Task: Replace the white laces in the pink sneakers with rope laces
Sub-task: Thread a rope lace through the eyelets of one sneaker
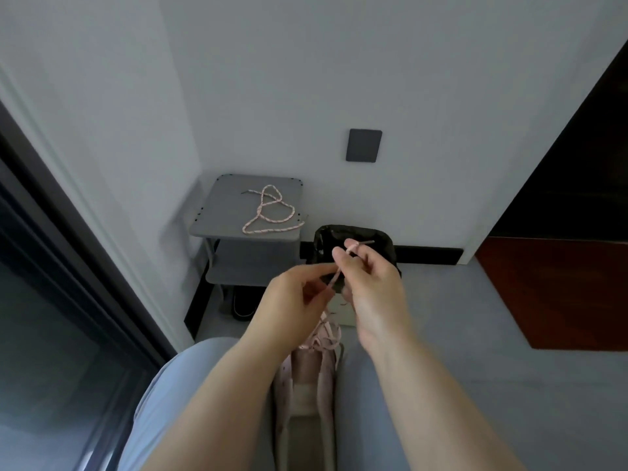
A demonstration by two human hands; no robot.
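rope lace [335, 279] pinched in both hands [293, 297] [371, 283], above pink sneaker [307, 368]

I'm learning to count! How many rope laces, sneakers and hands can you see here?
Rope laces: 2, loose lace on shelf, held lace
Sneakers: 1, sneaker
Hands: 2, left hand, right hand
Total: 5
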